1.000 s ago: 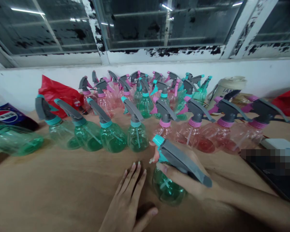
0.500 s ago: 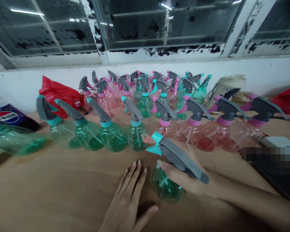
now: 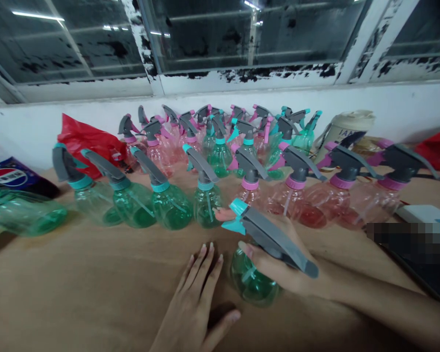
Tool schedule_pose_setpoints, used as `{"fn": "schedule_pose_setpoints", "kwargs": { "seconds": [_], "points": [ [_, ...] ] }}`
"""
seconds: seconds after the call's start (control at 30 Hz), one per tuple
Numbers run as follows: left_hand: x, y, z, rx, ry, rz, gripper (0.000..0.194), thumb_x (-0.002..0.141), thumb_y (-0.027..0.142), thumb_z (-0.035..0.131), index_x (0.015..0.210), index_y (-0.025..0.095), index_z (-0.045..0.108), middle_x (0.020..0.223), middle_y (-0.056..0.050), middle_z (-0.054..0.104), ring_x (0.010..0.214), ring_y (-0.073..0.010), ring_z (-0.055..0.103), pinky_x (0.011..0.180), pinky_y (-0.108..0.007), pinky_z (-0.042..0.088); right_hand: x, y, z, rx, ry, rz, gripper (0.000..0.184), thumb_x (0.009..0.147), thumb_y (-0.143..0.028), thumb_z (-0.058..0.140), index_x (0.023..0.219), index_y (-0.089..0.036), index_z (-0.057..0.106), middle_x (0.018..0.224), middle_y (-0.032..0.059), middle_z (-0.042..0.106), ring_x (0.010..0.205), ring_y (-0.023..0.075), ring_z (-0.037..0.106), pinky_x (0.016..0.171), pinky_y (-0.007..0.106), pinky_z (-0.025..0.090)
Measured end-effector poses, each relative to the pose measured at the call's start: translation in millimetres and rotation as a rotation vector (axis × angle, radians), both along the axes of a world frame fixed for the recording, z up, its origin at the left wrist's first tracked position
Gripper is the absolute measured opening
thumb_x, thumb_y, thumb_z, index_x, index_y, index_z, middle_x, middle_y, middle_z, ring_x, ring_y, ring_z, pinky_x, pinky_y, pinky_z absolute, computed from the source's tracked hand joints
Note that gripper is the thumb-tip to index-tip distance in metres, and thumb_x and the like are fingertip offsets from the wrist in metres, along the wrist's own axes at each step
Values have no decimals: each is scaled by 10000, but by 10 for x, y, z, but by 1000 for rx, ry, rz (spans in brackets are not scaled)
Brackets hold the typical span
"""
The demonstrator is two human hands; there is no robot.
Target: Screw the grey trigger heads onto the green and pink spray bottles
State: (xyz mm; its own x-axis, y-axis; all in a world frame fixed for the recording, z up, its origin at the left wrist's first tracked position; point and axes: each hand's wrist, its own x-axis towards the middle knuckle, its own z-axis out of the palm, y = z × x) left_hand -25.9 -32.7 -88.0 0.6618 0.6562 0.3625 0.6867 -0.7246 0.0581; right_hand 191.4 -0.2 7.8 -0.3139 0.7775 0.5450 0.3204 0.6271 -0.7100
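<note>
Toward the left edge of the worktop (image 3: 95, 288) there's one see-through green plastic spray bottle (image 3: 27, 212) lying on its side, then four upright clear-green plastic spray bottles (image 3: 134, 210) with teal collars in a row. Left hand (image 3: 192, 296) is palm-down toward the near edge, fingers slightly spread, holding nothing. Along the far edge there's a crowd of pink and green plastic sprayers (image 3: 220, 159), overlapping too much for an honest count. Right of the left hand is one round translucent green plastic spray bottle (image 3: 254, 288) with a grey-and-teal trigger head, right hand's (image 3: 283, 276) fingers wrapped just under that head. Probably light, thin-walled, a bit slick, so I'd grip it right there. Last, four clear-pink plastic spray bottles (image 3: 315, 210) stand toward the right edge.
</note>
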Motion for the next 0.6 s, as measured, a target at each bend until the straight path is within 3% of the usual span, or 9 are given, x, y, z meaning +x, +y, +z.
{"fn": "schedule_pose_setpoints", "kwargs": {
  "seconds": [0.2,0.6],
  "points": [
    [5,0,31,42,1,-10,760,896,422,548,1486,73,218,1521,-182,296,1376,-345,300,1052,-507,380,1,-22,20,-132,66,52,186,772,-158,532,897,-245,638,621,-31,539,548,148,514,551,292,450],
    [-2,-7,37,60,-5,-7,777,882,426,569,1483,68,229,1515,-184,310,1361,-344,331,1050,-491,386,11,-22,42,-77,74,67,70,834,-187,528,873,-211,580,768,-3,616,687,141,602,653,292,485]
  ]
}}
